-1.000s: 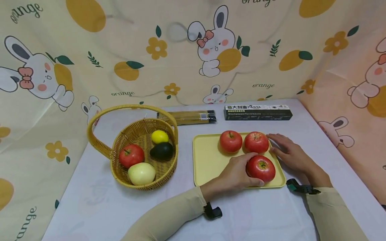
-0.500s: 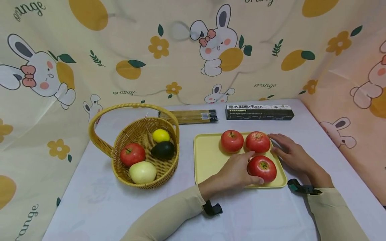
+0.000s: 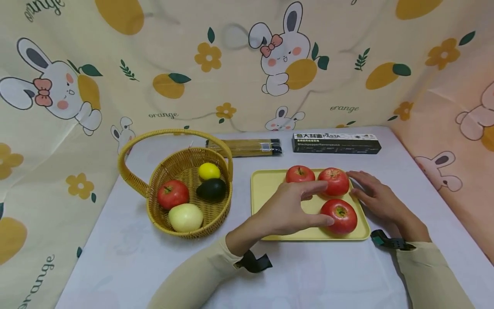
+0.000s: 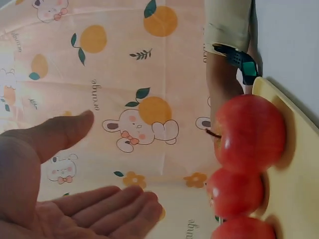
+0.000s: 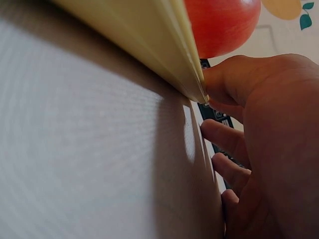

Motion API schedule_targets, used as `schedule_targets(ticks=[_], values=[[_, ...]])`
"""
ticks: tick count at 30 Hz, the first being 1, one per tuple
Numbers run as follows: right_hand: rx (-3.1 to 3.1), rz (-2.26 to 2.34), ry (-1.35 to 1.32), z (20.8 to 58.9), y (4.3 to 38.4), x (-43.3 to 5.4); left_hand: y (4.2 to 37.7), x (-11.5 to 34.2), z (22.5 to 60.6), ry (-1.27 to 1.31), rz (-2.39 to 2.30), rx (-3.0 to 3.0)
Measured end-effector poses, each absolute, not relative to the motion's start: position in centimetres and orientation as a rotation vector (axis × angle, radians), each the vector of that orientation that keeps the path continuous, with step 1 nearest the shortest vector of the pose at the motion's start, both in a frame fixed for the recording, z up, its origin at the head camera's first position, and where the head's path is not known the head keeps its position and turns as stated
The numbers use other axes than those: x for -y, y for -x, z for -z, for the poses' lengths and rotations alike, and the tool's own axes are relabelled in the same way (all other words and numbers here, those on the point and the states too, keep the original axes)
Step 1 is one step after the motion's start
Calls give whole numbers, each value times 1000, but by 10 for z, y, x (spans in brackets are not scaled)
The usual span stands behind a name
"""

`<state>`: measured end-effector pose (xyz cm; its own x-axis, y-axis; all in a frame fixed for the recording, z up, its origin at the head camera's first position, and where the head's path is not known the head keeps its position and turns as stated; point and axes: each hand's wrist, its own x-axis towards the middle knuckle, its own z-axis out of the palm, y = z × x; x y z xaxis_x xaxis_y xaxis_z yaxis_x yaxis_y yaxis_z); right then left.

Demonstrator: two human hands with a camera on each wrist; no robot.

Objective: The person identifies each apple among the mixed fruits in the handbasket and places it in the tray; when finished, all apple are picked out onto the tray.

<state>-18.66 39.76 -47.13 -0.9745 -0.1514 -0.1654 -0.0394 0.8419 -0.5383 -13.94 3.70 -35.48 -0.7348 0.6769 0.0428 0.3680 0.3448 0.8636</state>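
Three red apples lie on the yellow tray: a front apple, a back left apple and a back right apple. My left hand is raised over the tray, thumb and fingers spread apart with nothing between them. In the left wrist view its palm is bare, apart from the near apple. My right hand stays at the tray's right edge, fingers loosely bent; in the right wrist view the thumb is right at the rim and the fingers lie outside it.
At left stands a wicker basket with a tall handle, holding a red apple, a pale green round fruit, a lemon and an avocado. Behind lie a noodle pack and a pasta box.
My left hand has let go of the front apple and moved up and back to the left, its fingers spreading. The apple stays on the tray. The right hand holds its place; the head view shifts slightly.
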Motion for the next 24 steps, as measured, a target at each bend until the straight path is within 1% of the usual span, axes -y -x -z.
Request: schedule_targets(ticks=[5,11,18,24], values=[[-2818,809,151,470,188,-398,132,-5,349,-966,-1472,-2209],[-2813,814,170,470,190,-398,124,49,353,-904,-1596,-2183],[-2819,808,168,472,190,-399,120,122,364,-763,-1571,-2337],[-2812,828,152,472,189,-396,115,184,377,-647,-1638,-2501]])
